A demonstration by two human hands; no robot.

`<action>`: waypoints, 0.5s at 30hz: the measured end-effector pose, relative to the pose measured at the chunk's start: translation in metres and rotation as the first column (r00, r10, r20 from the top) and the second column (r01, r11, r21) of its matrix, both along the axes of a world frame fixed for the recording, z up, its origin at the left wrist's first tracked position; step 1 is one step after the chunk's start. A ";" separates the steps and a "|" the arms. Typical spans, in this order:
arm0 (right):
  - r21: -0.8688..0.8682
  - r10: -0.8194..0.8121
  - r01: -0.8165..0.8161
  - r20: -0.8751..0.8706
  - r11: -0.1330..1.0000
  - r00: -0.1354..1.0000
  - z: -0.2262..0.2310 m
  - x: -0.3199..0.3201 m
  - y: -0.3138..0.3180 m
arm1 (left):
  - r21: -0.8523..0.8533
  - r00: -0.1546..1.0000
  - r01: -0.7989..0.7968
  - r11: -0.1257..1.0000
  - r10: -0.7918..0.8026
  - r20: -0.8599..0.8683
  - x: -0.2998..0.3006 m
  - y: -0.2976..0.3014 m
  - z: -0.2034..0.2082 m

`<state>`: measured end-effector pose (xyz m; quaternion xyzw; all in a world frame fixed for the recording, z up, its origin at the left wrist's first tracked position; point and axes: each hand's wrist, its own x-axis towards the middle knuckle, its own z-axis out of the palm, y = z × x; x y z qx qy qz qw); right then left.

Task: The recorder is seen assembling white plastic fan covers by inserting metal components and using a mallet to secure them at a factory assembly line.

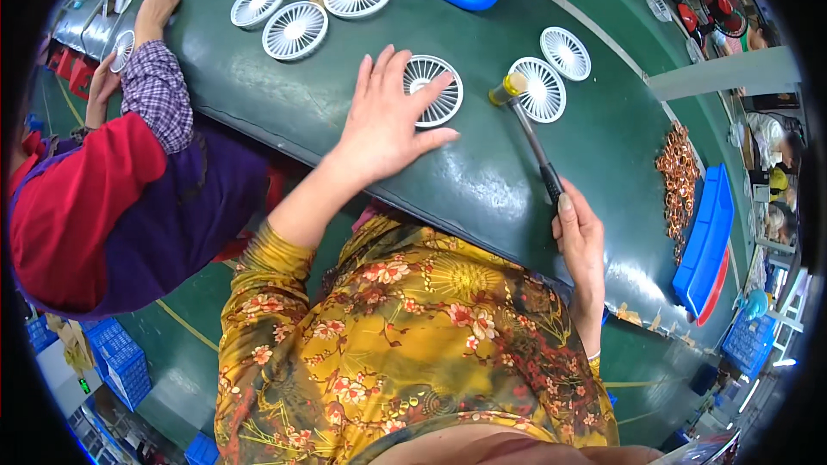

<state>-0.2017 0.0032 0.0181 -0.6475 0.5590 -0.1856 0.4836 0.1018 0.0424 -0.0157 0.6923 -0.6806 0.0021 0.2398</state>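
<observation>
A white disc [445, 100] lies on the glossy green desk [258, 95], partly hidden by the left hand [385, 117], spread wide; the right hand [581, 231] grips a hammer [531, 139] above the desk. Copper rings [678, 176] and a blue tray [710, 232] sit at the desk's right end. Past its far edge is a fan [722, 9]; by its near edge, leftward, a co-worker [82, 215] and green floor [202, 314].

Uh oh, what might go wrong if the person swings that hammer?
The left hand is spread over part of a white spoked wheel, so a stray swing of the hammer in the right hand might hurt it. The wheel looks thin-spoked, so a hard hit could crack it. Another white wheel is right by the hammer's head and might get knocked.
</observation>
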 end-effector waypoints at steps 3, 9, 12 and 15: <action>-0.037 0.042 -0.040 0.044 0.999 0.998 0.031 0.010 -0.001 | 0.032 0.999 0.003 0.999 -0.002 -0.045 -0.005 0.000 -0.006; -0.223 0.187 -0.167 0.069 0.960 0.980 0.053 0.044 -0.005 | -0.020 0.924 -0.040 0.999 0.029 -0.382 0.000 -0.020 0.001; -0.051 0.276 -0.303 -0.290 0.952 0.916 0.024 0.057 -0.016 | -0.014 0.917 -0.020 1.000 0.013 -0.398 0.005 -0.022 -0.001; -0.084 0.185 -0.204 -0.196 0.975 0.963 0.022 0.033 -0.022 | -0.023 0.868 0.064 0.998 -0.066 -0.492 0.025 -0.035 0.008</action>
